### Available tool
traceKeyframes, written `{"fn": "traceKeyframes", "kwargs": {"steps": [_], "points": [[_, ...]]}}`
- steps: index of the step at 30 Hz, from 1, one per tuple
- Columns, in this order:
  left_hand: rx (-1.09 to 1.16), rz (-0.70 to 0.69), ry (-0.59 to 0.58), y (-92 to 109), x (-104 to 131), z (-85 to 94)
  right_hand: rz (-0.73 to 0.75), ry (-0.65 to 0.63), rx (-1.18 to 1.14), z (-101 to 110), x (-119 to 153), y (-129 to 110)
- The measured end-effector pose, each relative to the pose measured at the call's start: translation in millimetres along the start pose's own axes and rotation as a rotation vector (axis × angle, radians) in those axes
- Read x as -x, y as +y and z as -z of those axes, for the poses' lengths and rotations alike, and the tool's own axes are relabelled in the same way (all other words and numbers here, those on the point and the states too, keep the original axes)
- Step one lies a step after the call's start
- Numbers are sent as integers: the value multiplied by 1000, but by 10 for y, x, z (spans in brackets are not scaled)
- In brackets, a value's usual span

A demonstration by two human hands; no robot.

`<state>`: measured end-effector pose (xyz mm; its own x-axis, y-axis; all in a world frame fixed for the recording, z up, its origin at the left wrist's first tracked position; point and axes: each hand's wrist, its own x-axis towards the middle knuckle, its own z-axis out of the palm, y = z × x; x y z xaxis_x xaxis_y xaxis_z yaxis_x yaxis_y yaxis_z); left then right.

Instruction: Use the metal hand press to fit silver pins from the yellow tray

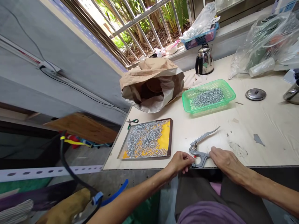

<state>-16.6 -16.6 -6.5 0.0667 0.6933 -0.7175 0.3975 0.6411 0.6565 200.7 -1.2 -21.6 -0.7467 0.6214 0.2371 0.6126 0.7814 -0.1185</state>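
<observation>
My right hand (224,160) is closed around the end of one handle of grey hand pliers (202,158), whose other silvery handle rises free toward the upper right. A coil spring shows between the handles, and a small red part sits in the jaw. At the jaw end, the fingers of my left hand (181,161) are pinched together; whatever is between them is too small to tell. To the left lies a shallow tray (171,137) with a yellow bottom, partly covered by many small silvery metal pieces (144,138).
A green plastic basket (207,110) holds more silvery pieces. Behind the tray stands an open brown paper bag (151,82). Green-handled scissors (132,122) lie at the left edge. Farther back are a metal kettle (205,60), a round lid (255,94) and a plastic-wrapped bundle (261,46).
</observation>
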Motion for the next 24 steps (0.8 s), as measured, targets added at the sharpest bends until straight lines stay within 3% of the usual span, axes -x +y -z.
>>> {"fn": "traceKeyframes", "kwargs": {"steps": [3, 7, 12, 16, 24], "points": [[1, 29, -50, -2, -27, 33, -12, -68, -19, -11, 1, -5], [6, 49, -19, -35, -51, 29, -37, -150, -90, 21, -16, 47], [22, 46, 2, -30, -36, 10, -76, -135, -96, 16, -92, 326], [23, 55, 5, 12, -11, -3, -92, -202, -79, -36, -150, 516], [-67, 71, 6, 31, 1, 3, -135, -218, -93, 102, -210, 455]]}}
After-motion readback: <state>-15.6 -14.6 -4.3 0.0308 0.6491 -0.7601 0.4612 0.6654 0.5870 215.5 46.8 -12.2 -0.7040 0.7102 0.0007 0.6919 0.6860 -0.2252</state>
